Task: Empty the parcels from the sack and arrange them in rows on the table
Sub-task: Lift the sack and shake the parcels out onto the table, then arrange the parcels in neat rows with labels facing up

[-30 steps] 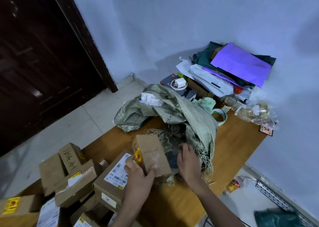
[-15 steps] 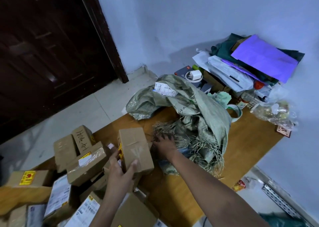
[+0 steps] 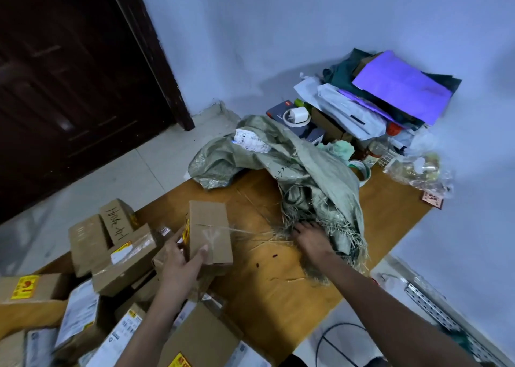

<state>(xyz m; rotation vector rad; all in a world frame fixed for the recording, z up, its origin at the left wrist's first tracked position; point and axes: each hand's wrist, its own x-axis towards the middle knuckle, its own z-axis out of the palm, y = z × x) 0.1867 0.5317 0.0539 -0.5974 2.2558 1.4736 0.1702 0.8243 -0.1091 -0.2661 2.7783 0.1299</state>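
Piled at the table's (image 3: 390,207) left end: plain brown cardboard parcels (image 3: 117,255), labelled. Gripped upright in the left hand (image 3: 182,260), a taped carton (image 3: 210,231). Buried among the grey-green woven sack's (image 3: 306,171) frayed mouth, right hand (image 3: 312,241), grip hidden.

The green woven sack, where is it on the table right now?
In the head view the green woven sack lies crumpled at the table's far middle, before the corner clutter, its frayed mouth at the right hand.
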